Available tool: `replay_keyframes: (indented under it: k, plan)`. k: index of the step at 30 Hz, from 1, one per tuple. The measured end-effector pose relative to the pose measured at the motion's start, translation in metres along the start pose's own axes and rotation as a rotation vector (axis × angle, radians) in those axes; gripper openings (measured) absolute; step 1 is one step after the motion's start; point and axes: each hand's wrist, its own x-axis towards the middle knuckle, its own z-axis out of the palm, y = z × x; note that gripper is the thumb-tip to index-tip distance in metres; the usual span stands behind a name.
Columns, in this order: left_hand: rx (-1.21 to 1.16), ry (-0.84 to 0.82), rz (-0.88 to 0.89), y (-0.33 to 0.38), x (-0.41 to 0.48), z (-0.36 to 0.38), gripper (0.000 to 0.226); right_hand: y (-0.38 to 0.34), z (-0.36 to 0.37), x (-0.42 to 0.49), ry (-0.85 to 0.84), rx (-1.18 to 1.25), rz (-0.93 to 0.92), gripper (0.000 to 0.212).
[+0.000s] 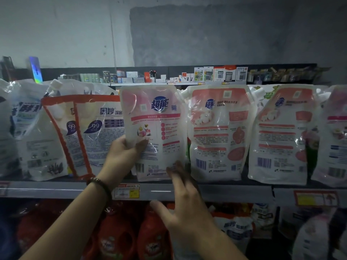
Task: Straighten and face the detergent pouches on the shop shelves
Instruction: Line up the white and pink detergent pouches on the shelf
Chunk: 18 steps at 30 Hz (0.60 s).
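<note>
Along the grey shelf (56, 189) stands a row of sealed detergent pouches with their printed backs facing out. The film hides what is inside them. In the middle of the row the pink pouch (155, 132) is upright, its bottom edge at the shelf's front lip. Just left of the pink pouch lean two orange-edged pouches (84, 132). Just right of it are two salmon-panelled pouches (217, 134), the nearer one touching its side. Below the pink pouch, on the next level, are red bottles (154, 239).

The left hand (124, 151) grips the pink pouch's left edge, thumb curled across its front. The right hand (185, 209) reaches up with straight, slightly spread fingers, the blurred tips at the pink pouch's lower right corner. A beaded bracelet (99, 184) circles the left wrist. A price label (127, 191) sits directly beneath the pink pouch.
</note>
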Motion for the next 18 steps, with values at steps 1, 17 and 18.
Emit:
replay_keyframes:
  k: [1,17,18]
  plan:
    - [0.005,0.011,0.043,0.000,-0.004,0.001,0.028,0.000,-0.002,0.000,0.022,0.017,-0.010,0.088]
    - [0.329,0.075,0.538,-0.002,-0.063,0.095,0.060,0.017,-0.074,-0.010,0.502,0.016,0.002,0.070]
    - [0.316,0.017,0.495,-0.001,-0.064,0.101,0.062,0.018,-0.076,-0.011,0.498,0.015,0.013,0.074]
